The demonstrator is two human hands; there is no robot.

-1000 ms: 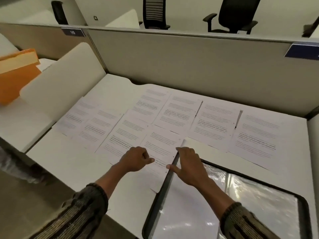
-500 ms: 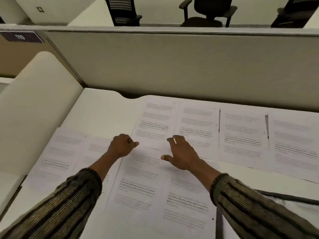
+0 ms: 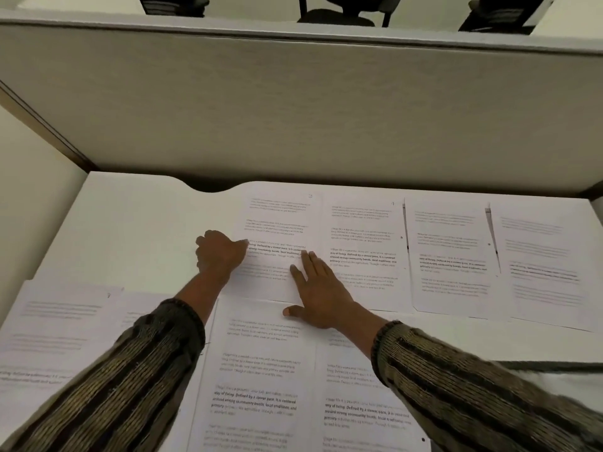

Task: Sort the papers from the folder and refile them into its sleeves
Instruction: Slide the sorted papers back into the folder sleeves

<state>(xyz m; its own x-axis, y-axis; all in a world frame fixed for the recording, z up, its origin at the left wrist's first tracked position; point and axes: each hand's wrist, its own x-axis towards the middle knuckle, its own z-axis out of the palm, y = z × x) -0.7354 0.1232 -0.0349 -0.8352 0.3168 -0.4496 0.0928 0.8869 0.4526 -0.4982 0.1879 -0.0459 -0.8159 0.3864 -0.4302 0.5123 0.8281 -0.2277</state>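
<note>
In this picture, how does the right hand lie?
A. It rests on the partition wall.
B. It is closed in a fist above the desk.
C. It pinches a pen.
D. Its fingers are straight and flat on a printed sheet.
D: the right hand has its fingers straight and flat on a sheet, and it holds nothing.

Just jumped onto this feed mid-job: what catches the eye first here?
Printed sheets cover the white desk in two overlapping rows, all with near-identical text blocks. Both striped-sleeved arms reach to one far-row sheet: the right grip lies flat on it, fingers spread, while the left grip sits curled at its left edge. A tall grey partition walls off the desk's far side.
</note>
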